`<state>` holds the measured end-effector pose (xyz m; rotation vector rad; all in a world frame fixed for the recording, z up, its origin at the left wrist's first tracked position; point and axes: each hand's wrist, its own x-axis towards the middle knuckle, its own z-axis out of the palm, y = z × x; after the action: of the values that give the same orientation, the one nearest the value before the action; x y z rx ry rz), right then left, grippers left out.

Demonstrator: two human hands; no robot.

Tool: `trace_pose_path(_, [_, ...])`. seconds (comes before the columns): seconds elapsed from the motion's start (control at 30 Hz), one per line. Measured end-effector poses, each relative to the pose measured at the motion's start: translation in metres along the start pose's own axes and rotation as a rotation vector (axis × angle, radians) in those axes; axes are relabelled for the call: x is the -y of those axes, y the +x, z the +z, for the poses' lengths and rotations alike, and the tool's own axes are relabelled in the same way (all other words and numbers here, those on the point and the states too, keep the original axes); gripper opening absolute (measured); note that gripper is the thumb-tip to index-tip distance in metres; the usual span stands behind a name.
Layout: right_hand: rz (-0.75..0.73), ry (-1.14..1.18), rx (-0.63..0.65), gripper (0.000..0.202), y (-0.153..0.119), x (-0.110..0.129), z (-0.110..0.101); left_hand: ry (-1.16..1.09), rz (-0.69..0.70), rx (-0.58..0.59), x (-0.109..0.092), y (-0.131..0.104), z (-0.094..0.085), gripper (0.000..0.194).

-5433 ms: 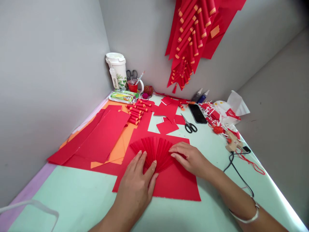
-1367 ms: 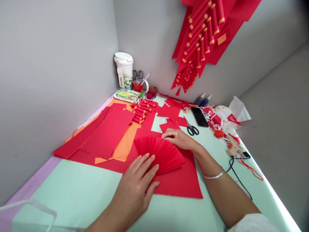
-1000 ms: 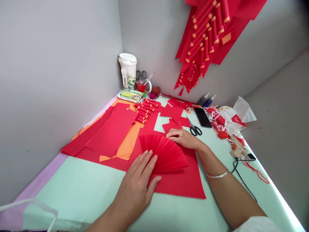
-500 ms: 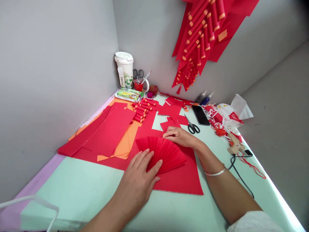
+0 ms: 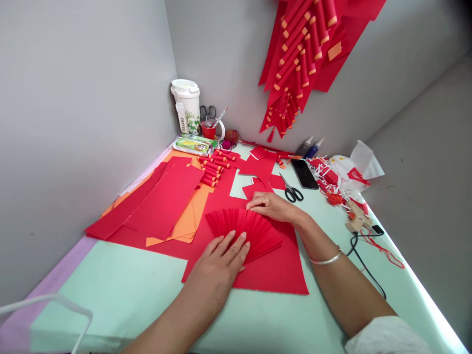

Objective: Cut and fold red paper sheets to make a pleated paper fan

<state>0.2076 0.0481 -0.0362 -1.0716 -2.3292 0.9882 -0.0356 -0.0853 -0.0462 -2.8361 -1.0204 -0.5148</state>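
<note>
Centrally: red fan point(image 5: 261, 235), pressed by left hand point(image 5: 218, 269), fingers open; pinched by right hand point(image 5: 268, 205); upper left: slim stick point(image 5: 221, 116) held in red cup point(image 5: 207, 132), white cup point(image 5: 191, 101) lidded.

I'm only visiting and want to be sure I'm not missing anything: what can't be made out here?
All in the head view:
- Base of the pleated fan: covered by the left hand.
- Top of the hanging decoration: cut off by the upper edge.
- Small print on the green packet: too small.
- Left elbow: beyond the bottom edge.
</note>
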Motion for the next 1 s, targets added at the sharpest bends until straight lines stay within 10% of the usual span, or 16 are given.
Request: trace_pose_path(1.0, [0.077,-0.030,-0.076,0.019,0.003,0.010,-0.006,-0.004,-0.012,0.002,-0.005,0.000,0.009,0.040])
